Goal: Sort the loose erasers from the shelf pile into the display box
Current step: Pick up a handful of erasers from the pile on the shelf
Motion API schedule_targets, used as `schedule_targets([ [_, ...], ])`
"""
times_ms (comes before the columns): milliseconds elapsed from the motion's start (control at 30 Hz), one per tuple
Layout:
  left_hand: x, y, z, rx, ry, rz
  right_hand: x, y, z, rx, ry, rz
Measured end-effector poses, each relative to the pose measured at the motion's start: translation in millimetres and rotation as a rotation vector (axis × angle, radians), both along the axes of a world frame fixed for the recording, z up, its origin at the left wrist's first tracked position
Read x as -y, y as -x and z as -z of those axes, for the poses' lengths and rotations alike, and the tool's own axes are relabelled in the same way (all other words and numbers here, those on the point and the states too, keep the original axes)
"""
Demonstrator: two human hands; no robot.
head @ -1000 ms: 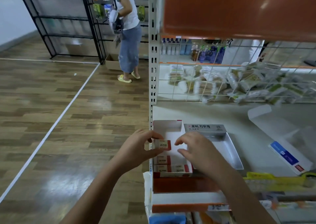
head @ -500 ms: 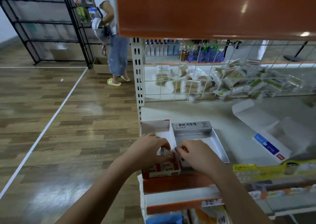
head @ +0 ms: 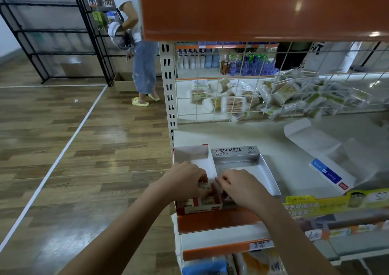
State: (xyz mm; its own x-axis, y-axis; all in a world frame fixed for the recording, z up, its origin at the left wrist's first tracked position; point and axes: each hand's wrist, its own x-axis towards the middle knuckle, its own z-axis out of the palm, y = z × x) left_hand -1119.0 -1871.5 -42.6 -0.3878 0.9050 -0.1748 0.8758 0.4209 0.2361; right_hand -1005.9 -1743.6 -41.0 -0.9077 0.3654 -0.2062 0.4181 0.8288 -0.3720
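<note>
In display box [head: 197,208], L hand [head: 185,180] & R hand [head: 242,187] pinch 1 eraser [head: 205,186]; 2 trays.

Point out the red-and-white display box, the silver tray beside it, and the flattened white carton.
display box [head: 190,155]: head view, bare white back wall.
silver tray [head: 268,175]: head view, right side wall.
flattened carton [head: 311,140]: head view, white panel near the rounded flap.
</note>
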Motion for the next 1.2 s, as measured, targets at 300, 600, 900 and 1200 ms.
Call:
schedule_targets([
  [300, 1.9, 5.0, -10.6, 0.164, -0.040, -0.005, -2.1, 1.8, 2.2, -0.001, 0.006, -0.003],
  [600, 3.3, 0.9, -3.4, 0.082, -0.004, -0.020, -1.6, 2.7, 2.3, -0.001, 0.000, 0.000],
  [900, 1.7, -3.9, 0.5, -0.021, -0.019, -0.020, -1.5, 3.0, -2.6, 0.056, -0.002, 0.006],
  [1200, -40.7, -11.8, -32.0, -0.298, -0.228, -0.069, -45.8, -5.4, -31.7, -0.182, -0.304, -0.063],
])
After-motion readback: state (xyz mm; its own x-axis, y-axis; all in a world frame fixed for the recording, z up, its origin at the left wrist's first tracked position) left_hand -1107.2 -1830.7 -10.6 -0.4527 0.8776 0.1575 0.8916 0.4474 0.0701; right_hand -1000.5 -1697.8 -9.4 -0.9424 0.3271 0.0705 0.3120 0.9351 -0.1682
